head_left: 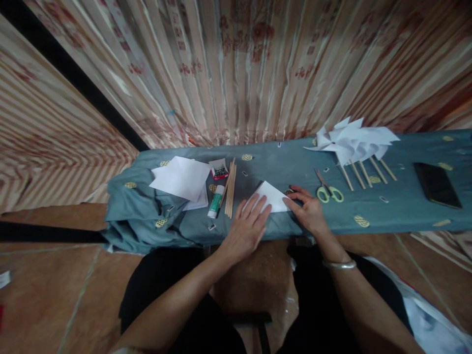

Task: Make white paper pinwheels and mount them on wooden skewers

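A white sheet of paper (pixel 272 195), folded into a triangle, lies on the cloth-covered bench in front of me. My left hand (pixel 249 223) rests flat on its left part with the fingers spread. At its right corner, my right hand (pixel 305 209) pinches the paper between thumb and fingers. Left of my left hand are several wooden sticks (pixel 230 189), a glue stick (pixel 216 201) and a small red-and-white box (pixel 219 169) of dark little pieces. Scissors (pixel 328 189) with yellow-green handles lie just right of my right hand.
More white paper (pixel 180 178) is stacked on the bench's left part. Several paper pinwheels (pixel 354 140) on sticks lie at the back right, and a black phone (pixel 437 185) lies farther right. Behind the bench hangs a patterned curtain (pixel 254 73); my knees are under its front edge.
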### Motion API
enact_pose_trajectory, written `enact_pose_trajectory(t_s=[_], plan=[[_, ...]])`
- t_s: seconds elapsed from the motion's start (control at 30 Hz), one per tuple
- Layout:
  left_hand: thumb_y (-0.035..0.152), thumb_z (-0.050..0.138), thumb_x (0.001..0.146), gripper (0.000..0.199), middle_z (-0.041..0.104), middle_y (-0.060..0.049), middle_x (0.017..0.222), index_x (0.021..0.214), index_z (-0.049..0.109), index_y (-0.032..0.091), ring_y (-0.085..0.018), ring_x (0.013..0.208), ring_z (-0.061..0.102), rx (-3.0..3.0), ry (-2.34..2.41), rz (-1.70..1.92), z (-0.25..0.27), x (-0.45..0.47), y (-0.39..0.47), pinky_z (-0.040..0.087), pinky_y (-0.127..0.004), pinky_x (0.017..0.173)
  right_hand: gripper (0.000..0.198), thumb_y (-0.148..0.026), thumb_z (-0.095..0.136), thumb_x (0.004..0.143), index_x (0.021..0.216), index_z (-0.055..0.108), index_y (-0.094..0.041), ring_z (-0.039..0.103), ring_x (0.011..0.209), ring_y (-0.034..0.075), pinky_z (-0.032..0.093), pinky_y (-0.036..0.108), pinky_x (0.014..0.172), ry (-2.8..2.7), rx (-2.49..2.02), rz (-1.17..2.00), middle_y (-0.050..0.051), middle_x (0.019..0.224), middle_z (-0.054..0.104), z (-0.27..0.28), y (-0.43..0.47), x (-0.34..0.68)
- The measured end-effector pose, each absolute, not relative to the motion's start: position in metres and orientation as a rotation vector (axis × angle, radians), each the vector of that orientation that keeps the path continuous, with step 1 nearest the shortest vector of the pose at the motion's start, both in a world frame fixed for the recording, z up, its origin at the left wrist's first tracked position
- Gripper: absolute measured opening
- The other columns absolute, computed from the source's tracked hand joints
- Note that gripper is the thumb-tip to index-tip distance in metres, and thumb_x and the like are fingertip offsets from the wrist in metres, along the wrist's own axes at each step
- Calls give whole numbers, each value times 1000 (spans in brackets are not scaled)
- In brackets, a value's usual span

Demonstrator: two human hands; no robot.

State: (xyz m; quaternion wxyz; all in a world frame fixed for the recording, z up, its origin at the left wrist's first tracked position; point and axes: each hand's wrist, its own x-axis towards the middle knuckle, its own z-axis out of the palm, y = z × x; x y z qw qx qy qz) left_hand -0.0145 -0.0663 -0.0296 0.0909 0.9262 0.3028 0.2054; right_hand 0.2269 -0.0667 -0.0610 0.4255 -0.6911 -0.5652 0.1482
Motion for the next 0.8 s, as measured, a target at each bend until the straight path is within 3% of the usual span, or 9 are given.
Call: enact_pose_trajectory(t_s=[0.23,0.8], plan=[[42,56,90,68,33,-20,156,145,33,8,-30,149,19,2810,794,373,-43,-5,-81,17,-51,120,28,-46,60,78,79,73,-21,65,108,31,48,47,97,-1482,-1778,259,14,118,69,-62,-67,222],[45,58,88,71,34,-20,155,145,35,10,-34,148,20,2779,861,311,-45,-6,-81,19,-54,118,21,-42,61,78,77,70,-22,62,111,32,45,49,98,-1502,-1810,184,13,116,69,-64,-64,219]])
